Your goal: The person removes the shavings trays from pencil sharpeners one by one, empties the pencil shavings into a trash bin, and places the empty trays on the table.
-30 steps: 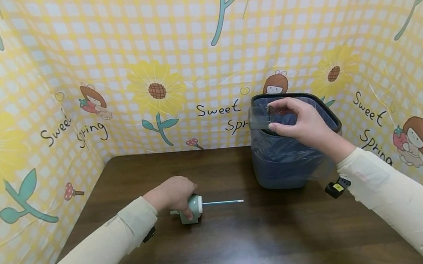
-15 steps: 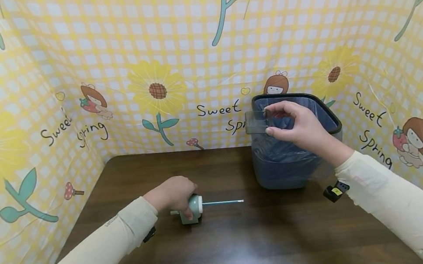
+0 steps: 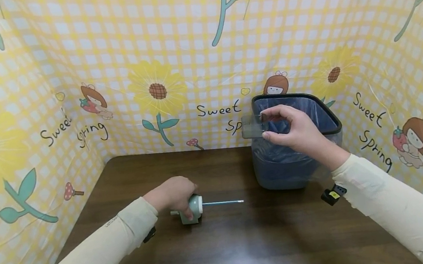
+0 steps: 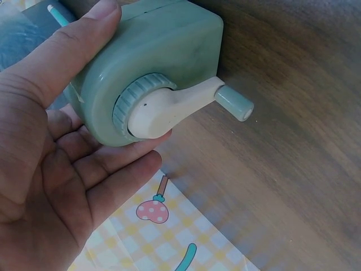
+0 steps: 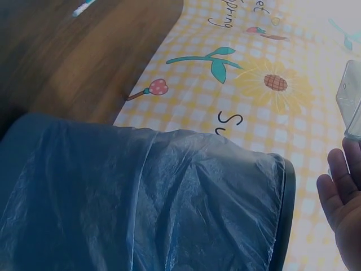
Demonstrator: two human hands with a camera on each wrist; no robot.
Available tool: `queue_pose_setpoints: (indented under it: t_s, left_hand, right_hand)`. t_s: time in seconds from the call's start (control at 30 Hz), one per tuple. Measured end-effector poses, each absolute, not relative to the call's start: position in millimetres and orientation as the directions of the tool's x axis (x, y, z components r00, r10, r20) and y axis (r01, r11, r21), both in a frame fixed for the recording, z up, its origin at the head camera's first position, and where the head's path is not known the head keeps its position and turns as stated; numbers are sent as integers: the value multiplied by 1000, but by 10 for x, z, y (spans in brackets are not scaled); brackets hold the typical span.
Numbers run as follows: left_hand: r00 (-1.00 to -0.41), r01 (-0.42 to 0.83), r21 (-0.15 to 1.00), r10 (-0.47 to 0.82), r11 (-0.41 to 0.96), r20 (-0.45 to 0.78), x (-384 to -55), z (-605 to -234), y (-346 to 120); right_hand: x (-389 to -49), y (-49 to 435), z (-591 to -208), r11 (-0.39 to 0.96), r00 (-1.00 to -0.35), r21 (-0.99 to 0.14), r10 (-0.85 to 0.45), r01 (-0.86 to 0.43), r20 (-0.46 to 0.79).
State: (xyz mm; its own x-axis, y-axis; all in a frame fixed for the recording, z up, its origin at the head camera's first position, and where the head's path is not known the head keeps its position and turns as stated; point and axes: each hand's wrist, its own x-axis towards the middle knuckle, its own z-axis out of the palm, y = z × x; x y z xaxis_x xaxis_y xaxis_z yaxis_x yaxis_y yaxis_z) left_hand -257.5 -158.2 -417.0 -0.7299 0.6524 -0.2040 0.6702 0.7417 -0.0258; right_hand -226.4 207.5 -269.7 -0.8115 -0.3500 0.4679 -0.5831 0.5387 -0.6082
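Observation:
My left hand (image 3: 172,193) grips a green crank pencil sharpener (image 4: 186,42) on the table, thumb on one side and fingers round the other. Its white crank arm with a green knob (image 4: 234,103) points away from the palm in the left wrist view. A blue pencil (image 3: 223,202) sticks out of the sharpener's other end, to the right. My right hand (image 3: 296,128) pinches a clear plastic shavings drawer (image 3: 252,127) by its edges between thumb and fingers, near the left rim of the bin. The right wrist view shows only part of this hand and of the drawer.
A dark bin (image 3: 279,170) with a clear plastic liner (image 5: 192,192) stands at the table's back right. Behind the brown wooden table (image 3: 225,244) and at both sides hangs a yellow checked cloth (image 3: 195,63) with flowers.
My right hand has shifted left and slightly down with the clear drawer, from over the bin's opening toward its left rim. The left hand, sharpener and pencil have kept still.

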Motion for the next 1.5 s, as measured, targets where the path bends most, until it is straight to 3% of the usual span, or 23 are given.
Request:
queue_pose_setpoints:
  t_s: [1.5]
  left_hand:
    - [-719, 686, -39, 669, 726, -191, -2551, -4158, -1577]
  right_hand:
    - [-2123, 1894, -2872, 454, -783, -639, -399, -621, 477]
